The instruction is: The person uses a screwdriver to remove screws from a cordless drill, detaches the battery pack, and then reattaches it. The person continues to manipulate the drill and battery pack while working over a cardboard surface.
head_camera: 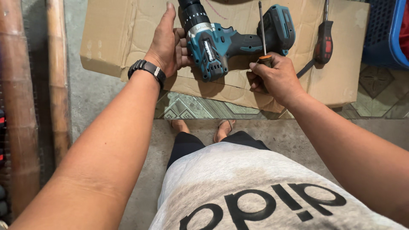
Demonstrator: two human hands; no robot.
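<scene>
The teal cordless drill point(226, 47) lies on its side on the cardboard sheet point(119, 34) near its front edge, chuck pointing away. The left hand point(168, 47) clasps its body with curled fingers point(183, 51); the right hand point(277, 79), just right of the grip, is closed around a screwdriver point(262, 32) held shaft-up.

Drill point(221, 44): matt teal plastic (black rubbery grip); screwdriver point(262, 30) shaft bare metal; cardboard point(123, 30) rough.

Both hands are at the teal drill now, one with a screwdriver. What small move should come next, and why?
Probably lower the screwdriver tip toward the drill body. The right hand holds it by the handle with the shaft pointing up, away from the drill, while the left hand steadies the drill on the cardboard.
</scene>
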